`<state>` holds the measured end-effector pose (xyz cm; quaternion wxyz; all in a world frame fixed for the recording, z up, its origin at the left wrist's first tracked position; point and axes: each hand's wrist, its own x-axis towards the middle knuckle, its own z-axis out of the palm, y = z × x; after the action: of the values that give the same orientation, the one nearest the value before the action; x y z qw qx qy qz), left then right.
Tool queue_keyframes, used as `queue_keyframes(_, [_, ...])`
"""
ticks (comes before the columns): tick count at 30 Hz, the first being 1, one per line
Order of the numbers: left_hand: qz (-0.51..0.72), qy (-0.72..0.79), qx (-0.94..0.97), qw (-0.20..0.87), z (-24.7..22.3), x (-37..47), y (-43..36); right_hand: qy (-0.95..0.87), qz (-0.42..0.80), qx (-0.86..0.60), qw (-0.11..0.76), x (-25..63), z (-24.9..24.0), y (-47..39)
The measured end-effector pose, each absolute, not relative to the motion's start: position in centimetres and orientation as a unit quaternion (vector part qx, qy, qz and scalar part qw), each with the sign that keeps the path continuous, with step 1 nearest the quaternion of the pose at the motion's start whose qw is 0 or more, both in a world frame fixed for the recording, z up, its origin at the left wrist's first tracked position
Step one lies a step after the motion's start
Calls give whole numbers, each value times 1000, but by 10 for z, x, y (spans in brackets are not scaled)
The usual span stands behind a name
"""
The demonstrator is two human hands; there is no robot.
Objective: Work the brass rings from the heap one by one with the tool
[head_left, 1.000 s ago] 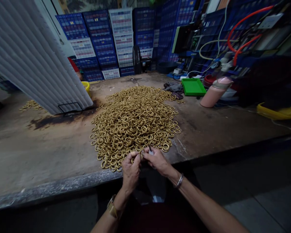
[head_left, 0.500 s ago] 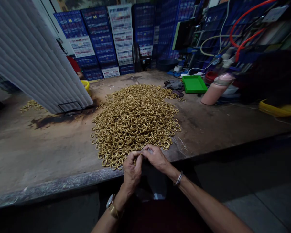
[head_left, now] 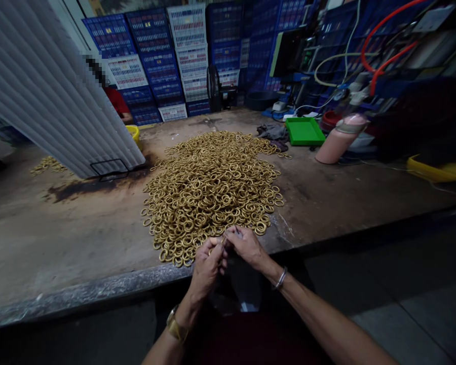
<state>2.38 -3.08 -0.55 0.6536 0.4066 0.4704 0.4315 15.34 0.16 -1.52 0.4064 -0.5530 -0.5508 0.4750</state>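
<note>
A large heap of brass-coloured rings [head_left: 213,187] lies on the workbench [head_left: 110,238], reaching its front edge. My left hand [head_left: 207,266] is at the near side of the heap, its thumb and fingers pinched on a single brass ring [head_left: 223,241], mostly covered by the fingertips. Close against it, my right hand [head_left: 248,248] is closed too, its fingertips meeting the ring. Something small and dark shows at the right fingers; its kind is too small to make out.
A ribbed pale panel [head_left: 68,101] stands at the left, with a person in a red sleeve [head_left: 118,104] partly behind it. On the right are a green tray [head_left: 304,131], a pink bottle [head_left: 336,144] and a yellow tray [head_left: 437,170]. Stacked crates [head_left: 190,56] line the back.
My left hand has turned, its thumb tilting toward the right hand and its lower fingers now showing. The person behind the panel has come further into sight.
</note>
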Motion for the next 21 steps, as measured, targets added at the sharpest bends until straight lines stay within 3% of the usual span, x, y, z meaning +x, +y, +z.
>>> queue_keyframes(8, [433,509,433,605,-3,23,-30,-769,278,-508,270,163,-21,-10])
queue_keyframes(21, [440,491,490,570,5,22,-38,-783,221,-557,166,161,-9,-6])
